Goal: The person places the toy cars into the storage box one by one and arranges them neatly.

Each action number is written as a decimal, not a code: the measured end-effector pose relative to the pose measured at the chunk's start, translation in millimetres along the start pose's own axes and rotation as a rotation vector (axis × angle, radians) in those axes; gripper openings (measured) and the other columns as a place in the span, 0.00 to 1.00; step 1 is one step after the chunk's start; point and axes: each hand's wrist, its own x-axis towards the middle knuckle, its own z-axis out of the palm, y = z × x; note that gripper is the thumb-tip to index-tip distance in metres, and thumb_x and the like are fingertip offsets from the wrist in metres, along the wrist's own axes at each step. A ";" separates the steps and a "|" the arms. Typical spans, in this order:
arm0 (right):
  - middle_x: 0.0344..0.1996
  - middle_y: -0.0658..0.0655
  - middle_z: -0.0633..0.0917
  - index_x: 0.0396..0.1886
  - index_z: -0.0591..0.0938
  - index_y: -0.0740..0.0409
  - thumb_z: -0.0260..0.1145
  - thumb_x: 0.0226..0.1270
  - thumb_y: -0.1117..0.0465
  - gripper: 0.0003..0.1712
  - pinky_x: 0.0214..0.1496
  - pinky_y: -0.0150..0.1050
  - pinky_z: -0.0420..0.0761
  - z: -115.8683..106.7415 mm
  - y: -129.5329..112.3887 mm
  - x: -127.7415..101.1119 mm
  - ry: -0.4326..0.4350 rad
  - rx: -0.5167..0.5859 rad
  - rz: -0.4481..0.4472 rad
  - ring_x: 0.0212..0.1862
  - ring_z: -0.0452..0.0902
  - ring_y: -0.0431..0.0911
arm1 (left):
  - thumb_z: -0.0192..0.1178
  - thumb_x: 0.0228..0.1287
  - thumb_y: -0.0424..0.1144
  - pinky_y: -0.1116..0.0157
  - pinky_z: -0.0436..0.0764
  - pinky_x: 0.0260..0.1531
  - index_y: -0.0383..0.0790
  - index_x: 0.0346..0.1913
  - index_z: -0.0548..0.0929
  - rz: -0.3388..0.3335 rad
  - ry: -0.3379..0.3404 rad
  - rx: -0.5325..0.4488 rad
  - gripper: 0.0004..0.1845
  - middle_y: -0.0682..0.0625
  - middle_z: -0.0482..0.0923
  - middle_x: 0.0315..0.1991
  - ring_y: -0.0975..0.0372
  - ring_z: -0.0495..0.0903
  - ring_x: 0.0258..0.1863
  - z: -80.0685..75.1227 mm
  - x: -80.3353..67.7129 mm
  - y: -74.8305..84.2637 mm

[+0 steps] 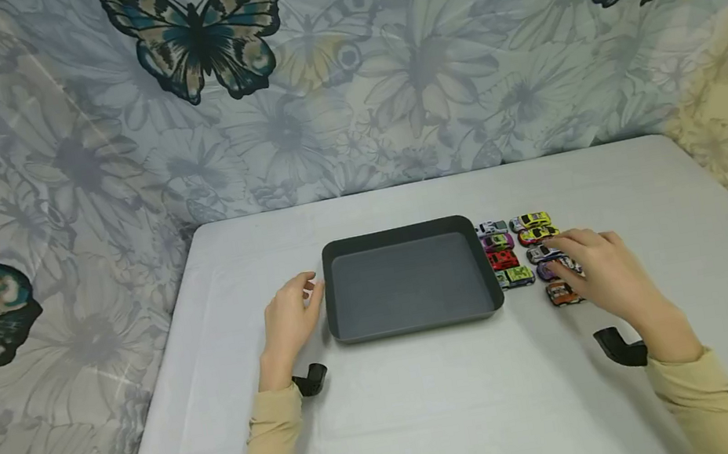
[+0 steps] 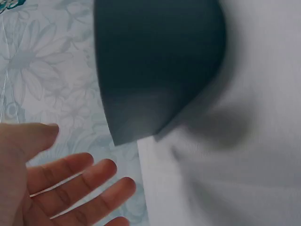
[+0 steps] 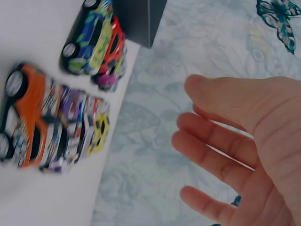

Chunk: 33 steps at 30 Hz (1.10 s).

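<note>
The right hand (image 1: pixel 595 266) hovered with fingers spread and loose over the near cars in the cluster of toy cars (image 1: pixel 528 257), holding none; the orange car (image 1: pixel 562 294) lay just beneath it. The left hand (image 1: pixel 292 314), fingers relaxed and apart, rested beside the left wall of the dark tray (image 1: pixel 401 233) on the white worktop (image 1: pixel 435 406). To pick cleanly, pinching one car by its sides seemed best, sparing its close-packed neighbours.
</note>
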 end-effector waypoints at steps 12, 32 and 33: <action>0.34 0.62 0.82 0.36 0.83 0.64 0.75 0.38 0.69 0.19 0.36 0.56 0.70 1.6 19.3 -17.6 -0.116 0.003 -0.071 0.38 0.78 0.57 | 0.56 0.66 0.40 0.60 0.78 0.26 0.34 0.49 0.80 -0.111 -0.050 -0.105 0.15 0.46 0.82 0.33 0.59 0.80 0.29 7.4 -3.2 -5.5; 0.37 0.66 0.81 0.38 0.83 0.64 0.75 0.43 0.66 0.18 0.35 0.58 0.72 20.0 40.8 -36.9 -0.258 0.046 0.005 0.39 0.77 0.61 | 0.56 0.65 0.36 0.61 0.79 0.29 0.33 0.47 0.82 -0.124 -0.062 -0.277 0.12 0.43 0.82 0.34 0.57 0.81 0.29 21.0 -4.1 -7.3; 0.37 0.66 0.81 0.38 0.83 0.64 0.75 0.43 0.66 0.18 0.35 0.58 0.72 20.5 41.1 -37.7 -0.258 0.043 0.004 0.39 0.77 0.61 | 0.56 0.65 0.36 0.61 0.79 0.29 0.33 0.47 0.82 -0.123 -0.063 -0.282 0.12 0.43 0.82 0.34 0.57 0.81 0.29 21.2 -4.5 -7.1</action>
